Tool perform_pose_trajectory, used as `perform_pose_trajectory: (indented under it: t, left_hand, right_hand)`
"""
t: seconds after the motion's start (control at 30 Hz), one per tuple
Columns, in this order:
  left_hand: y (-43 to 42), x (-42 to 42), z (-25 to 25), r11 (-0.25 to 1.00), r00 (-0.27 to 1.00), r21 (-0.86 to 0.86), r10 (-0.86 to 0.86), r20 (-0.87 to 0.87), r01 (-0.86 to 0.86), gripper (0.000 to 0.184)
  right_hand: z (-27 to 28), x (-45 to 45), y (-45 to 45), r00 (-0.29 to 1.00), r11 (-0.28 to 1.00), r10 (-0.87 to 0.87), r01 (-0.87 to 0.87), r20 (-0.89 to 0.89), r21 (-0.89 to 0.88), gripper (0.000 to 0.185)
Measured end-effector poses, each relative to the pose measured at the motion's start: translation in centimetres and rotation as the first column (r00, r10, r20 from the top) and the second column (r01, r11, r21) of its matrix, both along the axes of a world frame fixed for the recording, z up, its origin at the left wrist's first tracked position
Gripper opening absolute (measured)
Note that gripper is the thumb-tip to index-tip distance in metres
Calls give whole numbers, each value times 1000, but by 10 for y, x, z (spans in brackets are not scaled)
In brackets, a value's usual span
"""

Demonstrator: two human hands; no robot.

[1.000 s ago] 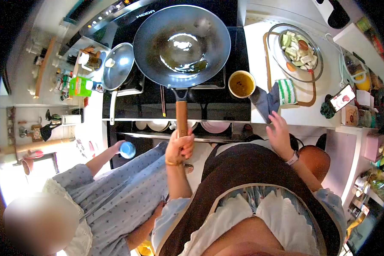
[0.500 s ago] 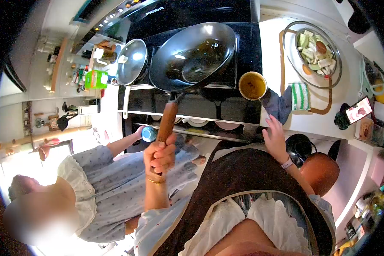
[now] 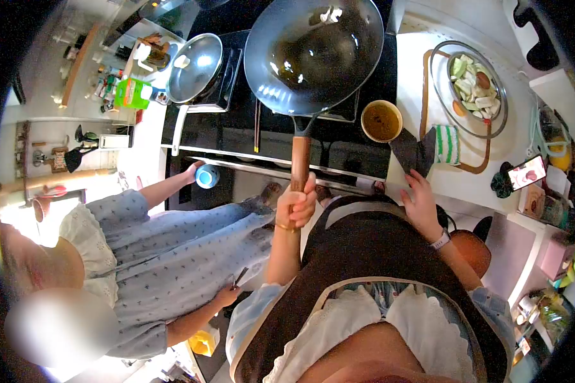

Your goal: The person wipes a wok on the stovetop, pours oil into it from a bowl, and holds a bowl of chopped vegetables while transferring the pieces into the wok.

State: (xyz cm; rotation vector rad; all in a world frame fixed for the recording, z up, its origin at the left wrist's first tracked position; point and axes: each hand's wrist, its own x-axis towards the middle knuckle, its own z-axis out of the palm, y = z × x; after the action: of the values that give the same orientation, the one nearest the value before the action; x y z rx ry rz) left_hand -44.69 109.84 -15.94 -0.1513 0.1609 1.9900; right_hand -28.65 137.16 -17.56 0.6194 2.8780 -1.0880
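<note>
With our left hand (image 3: 295, 207) we are clasping the wooden handle (image 3: 300, 159) of the wok (image 3: 313, 57), which is showing over the hob (image 3: 227, 127); we are judging it heavy, rigid and slick inside, safest by that handle. Our right hand (image 3: 421, 204) is hovering near the dark cloth (image 3: 412, 150), fingers loosely apart.

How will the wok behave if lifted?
The wok is probably front-heavy: its wide body extends well beyond the left hand on its handle. Likely stiff, as it looks metallic. The glossy, oily-looking inside may be slippery.

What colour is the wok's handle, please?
The handle is brown, best seen in the head view.
</note>
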Motion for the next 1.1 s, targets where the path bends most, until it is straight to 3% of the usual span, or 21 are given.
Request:
perform_pose_trajectory:
  t: [0.07,0.23,0.37,0.47,0.57,0.73,0.83,0.97,1.1]
  left_hand:
    - [7,-7,-16,999,994,33,26,-103,-23,21]
    - [14,-16,-43,998,986,54,-4,-165,13,23]
    - [12,-17,-46,999,976,-46,1,-216,-11,25]
    - [8,-17,-28,944,930,-319,-36,-366,-89,26]
    - [-1,-21,-20,922,901,-367,-53,-430,-121,25]
    - [-19,-22,30,773,877,-612,-167,-451,-167,20]
    - [-29,-23,70,719,875,-668,-184,-447,-191,17]
    - [-26,-35,144,588,913,-800,-254,-321,-118,17]
    - [-28,-49,170,772,980,-634,-94,-178,-41,13]
  right_hand:
    - [3,6,1,1000,1000,5,-5,7,30,39]
    - [11,18,1,999,999,-22,20,38,49,38]
    - [4,30,7,1000,998,-10,8,27,67,40]
    - [10,30,10,999,997,24,-26,20,79,42]
    - [13,26,11,999,996,42,-44,22,73,41]
    - [1,20,11,998,998,54,-52,-31,39,40]
    - [0,8,3,994,997,72,-74,-80,-21,41]
    - [-6,-15,-11,982,988,108,-124,-154,-98,40]
    - [-13,-38,-20,964,962,105,-161,-243,-222,40]
